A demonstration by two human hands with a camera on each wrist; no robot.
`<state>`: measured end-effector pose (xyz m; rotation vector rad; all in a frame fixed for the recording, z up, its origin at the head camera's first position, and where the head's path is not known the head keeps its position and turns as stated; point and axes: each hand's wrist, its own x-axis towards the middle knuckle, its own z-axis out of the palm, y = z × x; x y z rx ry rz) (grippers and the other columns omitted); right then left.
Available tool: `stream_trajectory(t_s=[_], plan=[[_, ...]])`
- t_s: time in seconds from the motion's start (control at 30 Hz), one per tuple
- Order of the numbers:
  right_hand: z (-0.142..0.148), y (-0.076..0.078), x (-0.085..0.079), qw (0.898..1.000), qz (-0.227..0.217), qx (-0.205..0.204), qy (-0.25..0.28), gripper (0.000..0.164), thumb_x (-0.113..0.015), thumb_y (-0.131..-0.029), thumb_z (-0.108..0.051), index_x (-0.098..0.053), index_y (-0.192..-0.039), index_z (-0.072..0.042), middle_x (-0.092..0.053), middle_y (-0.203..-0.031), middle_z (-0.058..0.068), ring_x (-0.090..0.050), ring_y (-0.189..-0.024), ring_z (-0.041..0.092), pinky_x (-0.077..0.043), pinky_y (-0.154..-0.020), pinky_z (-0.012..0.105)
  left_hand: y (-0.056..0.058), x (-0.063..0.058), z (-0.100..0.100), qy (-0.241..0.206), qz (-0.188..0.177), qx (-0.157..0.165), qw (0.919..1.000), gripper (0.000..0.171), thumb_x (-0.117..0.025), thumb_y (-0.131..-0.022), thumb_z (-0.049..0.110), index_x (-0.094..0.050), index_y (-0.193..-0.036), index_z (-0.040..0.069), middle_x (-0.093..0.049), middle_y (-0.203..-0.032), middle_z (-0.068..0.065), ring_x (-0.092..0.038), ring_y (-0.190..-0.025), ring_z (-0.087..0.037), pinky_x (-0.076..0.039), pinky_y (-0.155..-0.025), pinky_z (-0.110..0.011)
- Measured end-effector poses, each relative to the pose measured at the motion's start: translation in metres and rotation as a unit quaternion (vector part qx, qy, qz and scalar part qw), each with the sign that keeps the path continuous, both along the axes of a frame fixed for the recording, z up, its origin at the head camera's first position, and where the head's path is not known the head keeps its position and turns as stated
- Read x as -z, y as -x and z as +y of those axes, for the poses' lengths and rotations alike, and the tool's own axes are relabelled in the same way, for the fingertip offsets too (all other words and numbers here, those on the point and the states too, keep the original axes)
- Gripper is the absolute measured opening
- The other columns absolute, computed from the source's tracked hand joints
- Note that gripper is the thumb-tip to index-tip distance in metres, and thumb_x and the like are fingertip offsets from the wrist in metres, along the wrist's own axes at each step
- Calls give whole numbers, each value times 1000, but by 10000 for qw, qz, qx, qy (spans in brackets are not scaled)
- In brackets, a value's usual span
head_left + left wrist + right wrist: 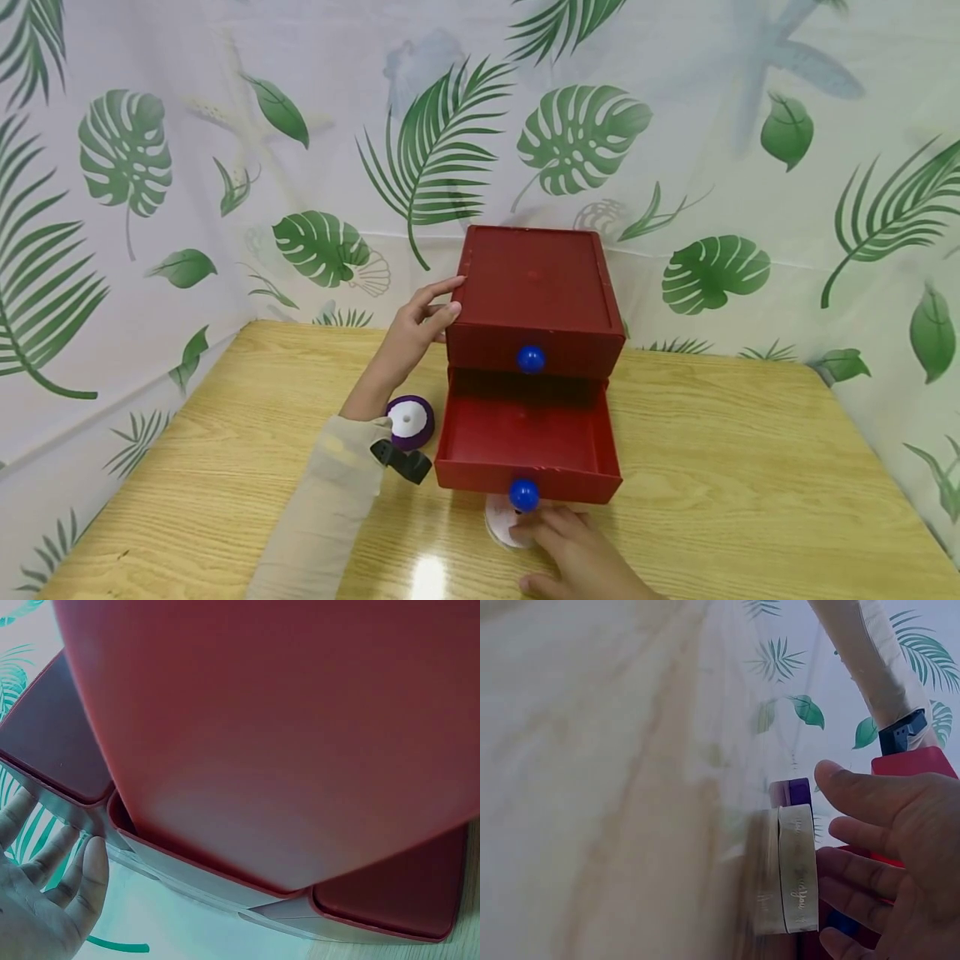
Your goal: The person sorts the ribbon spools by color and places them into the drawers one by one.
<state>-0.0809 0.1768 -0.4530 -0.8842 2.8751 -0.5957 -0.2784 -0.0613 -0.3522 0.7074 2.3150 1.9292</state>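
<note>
At the left side of the red drawer cabinet, the left hand rests its fingertips and thumb against the upper edge, fingers loosely spread and gripping nothing. In front of the lower drawer, on the side toward the table's near edge, the right hand reaches over the white ribbon roll; its fingers are relaxed, its thumb stands away from the roll, and no pinch shows. Whether a fingertip touches the roll, I cannot tell.

The lower drawer is pulled well out by its blue knob side, so that opening looks done; the upper drawer sits closed. The white roll lies on the table, outside the drawer and not lifted, so picking it up seems undone. Left of the cabinet, the purple ribbon roll also lies on the table, touched by neither hand. The cabinet itself stands toward the table's far edge, before a leaf-printed backdrop.
</note>
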Motion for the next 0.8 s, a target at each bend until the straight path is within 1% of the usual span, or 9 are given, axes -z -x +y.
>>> stream_trajectory(t_s=[0.03,0.17,0.23,0.3,0.37,0.4,0.47,0.6,0.8], plan=[[0,0,-1,10000,-87,6,15,45,-67,-86,-45,-65,-122,-19,-60,-131,-2,-51,-125,27,-43,-97,54,0,0,0,7,4,7,10000,47,-49,-99,27,-44,-145,22,-40,-148,-6,-53,-120,-28,-50,-81,-29],[0,-1,-4,9958,-889,176,132,45,-65,-87,-47,-64,-124,-22,-57,-135,-1,-47,-129,29,-40,-100,57,0,-1,0,16,27,17,10000,47,-49,-99,27,-44,-145,22,-40,-148,-5,-54,-119,-27,-50,-81,-29],[0,-1,-3,9967,-773,165,199,43,-65,-87,-46,-64,-123,-22,-57,-135,0,-48,-128,29,-42,-98,56,1,-1,0,6,39,9,10000,47,-49,-99,27,-44,-145,22,-40,-148,-5,-54,-119,-27,-50,-81,-29],[1,-2,0,9995,-181,44,259,43,-69,-85,-42,-65,-122,-20,-58,-131,0,-52,-123,27,-45,-94,52,2,-1,0,-16,46,5,10000,46,-49,-99,27,-45,-145,22,-40,-148,-4,-54,-118,-27,-50,-81,-29],[1,-1,3,9986,457,2,263,46,-73,-82,-38,-65,-123,-18,-59,-129,2,-54,-118,26,-47,-89,50,2,-1,0,-25,55,-2,10000,46,-49,-99,27,-44,-145,22,-40,-148,-4,-54,-118,-26,-50,-81,-28],[1,0,4,9974,674,9,269,49,-74,-81,-36,-64,-125,-17,-59,-128,3,-55,-116,26,-47,-88,51,2,-1,0,-32,57,-1,10000,46,-49,-99,27,-44,-145,22,-40,-148,-4,-54,-118,-26,-50,-81,-28],[0,1,5,9977,588,100,314,56,-76,-79,-35,-60,-129,-17,-58,-131,5,-55,-118,27,-46,-90,53,2,-1,0,-38,49,3,10000,46,-49,-99,27,-44,-145,22,-40,-148,-4,-54,-118,-26,-49,-80,-28],[-2,5,6,9992,-101,253,298,61,-77,-79,-36,-57,-133,-19,-55,-136,10,-52,-123,32,-40,-96,61,1,-1,1,-45,32,17,10000,47,-49,-99,26,-44,-145,22,-40,-148,-5,-54,-117,-25,-50,-80,-29],[-5,6,8,9998,-142,122,119,52,-76,-79,-40,-61,-124,-18,-55,-130,7,-51,-118,27,-41,-95,56,3,-1,2,-14,53,19,10000,46,-49,-99,26,-45,-145,22,-40,-148,-5,-54,-116,-26,-49,-80,-29]])
